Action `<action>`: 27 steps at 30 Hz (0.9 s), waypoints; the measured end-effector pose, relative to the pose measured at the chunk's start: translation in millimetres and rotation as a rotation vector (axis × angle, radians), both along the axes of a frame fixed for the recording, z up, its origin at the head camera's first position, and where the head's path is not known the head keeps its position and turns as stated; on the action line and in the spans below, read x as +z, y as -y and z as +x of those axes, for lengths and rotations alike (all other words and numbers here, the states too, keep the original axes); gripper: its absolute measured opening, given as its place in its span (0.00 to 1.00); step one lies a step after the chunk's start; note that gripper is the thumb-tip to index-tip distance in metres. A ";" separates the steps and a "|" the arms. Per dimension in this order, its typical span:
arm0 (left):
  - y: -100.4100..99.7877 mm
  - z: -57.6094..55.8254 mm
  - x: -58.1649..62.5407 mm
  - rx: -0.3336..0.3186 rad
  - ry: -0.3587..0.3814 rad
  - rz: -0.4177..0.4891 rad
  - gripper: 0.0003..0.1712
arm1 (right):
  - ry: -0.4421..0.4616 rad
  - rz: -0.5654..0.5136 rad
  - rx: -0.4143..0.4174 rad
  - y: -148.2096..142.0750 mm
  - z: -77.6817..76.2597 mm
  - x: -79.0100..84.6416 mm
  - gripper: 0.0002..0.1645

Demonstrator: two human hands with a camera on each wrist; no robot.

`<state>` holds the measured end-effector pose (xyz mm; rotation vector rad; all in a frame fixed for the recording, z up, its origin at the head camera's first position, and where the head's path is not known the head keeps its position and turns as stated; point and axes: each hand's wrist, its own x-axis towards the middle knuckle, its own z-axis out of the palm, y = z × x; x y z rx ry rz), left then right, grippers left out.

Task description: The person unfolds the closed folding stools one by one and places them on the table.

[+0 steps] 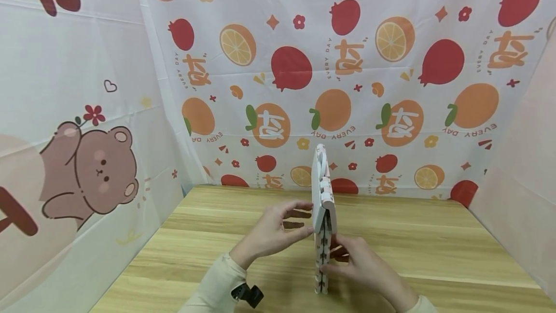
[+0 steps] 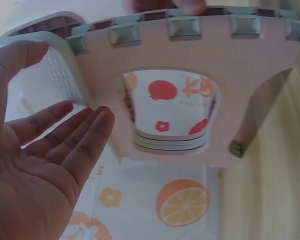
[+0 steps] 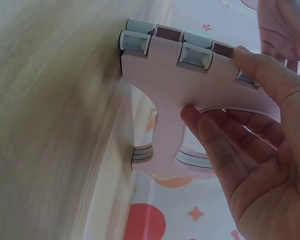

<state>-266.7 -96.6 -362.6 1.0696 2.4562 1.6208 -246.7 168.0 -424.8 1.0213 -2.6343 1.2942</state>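
A pink and pale grey folding step stool stands edge-on on the table, its panels nearly folded flat. In the left wrist view its pink leg panel has a rounded cut-out and a row of grey hinge knuckles. My left hand is at the stool's left side by the upper panel, fingers extended and spread; contact is hard to tell. Lower on the right, my right hand grips the leg panel, thumb on the hinged edge and fingers at the cut-out, as the right wrist view shows of this hand.
The wood-grain table extends on both sides of the stool. Behind it hangs a fruit-printed cloth, and a bear-printed cloth hangs at the left. A black strap is around the left wrist.
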 end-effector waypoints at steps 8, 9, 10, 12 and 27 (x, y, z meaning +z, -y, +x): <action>-1.0 1.2 -29.8 0.036 0.012 0.010 0.22 | -0.006 0.027 -0.005 3.0 -1.9 -0.3 0.25; -2.9 1.3 -32.9 0.041 0.009 0.000 0.22 | -0.002 0.032 -0.013 2.8 -2.1 -0.4 0.25; -5.2 1.4 -35.5 0.040 0.006 -0.010 0.22 | 0.003 0.037 -0.020 2.4 -2.1 -0.4 0.25; -10.2 1.6 -39.2 0.029 0.003 -0.034 0.22 | 0.011 0.043 -0.030 1.5 -2.0 -0.7 0.24; -26.1 3.1 -42.4 0.021 0.020 -0.046 0.17 | -0.019 0.108 -0.020 2.1 -6.9 -2.0 0.31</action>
